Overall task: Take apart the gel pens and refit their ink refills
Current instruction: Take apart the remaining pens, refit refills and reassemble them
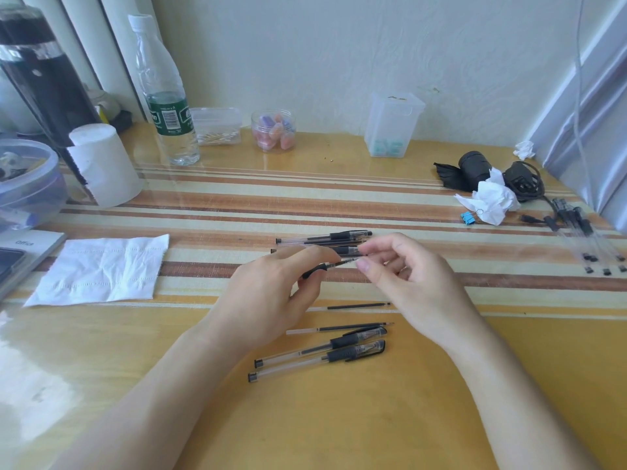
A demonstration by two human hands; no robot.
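Observation:
My left hand [271,293] grips a gel pen barrel [314,271] by its black rubber grip, above the desk's middle. A thin dark ink refill [342,262] sticks out of that barrel to the right. My right hand [407,276] pinches the refill's tip between thumb and forefinger. Behind my hands lie whole capped gel pens [325,238] side by side. In front of my hands two loose refills [356,305] [339,328] lie on the desk, and below them two capped pens [319,357] lie side by side.
A white tissue [98,269] lies flat at the left. A water bottle [166,96], a white roll [105,164] and small plastic jars [273,130] line the back. At the right sit crumpled tissue [492,198], a blue binder clip [468,218] and a bunch of pens [590,239].

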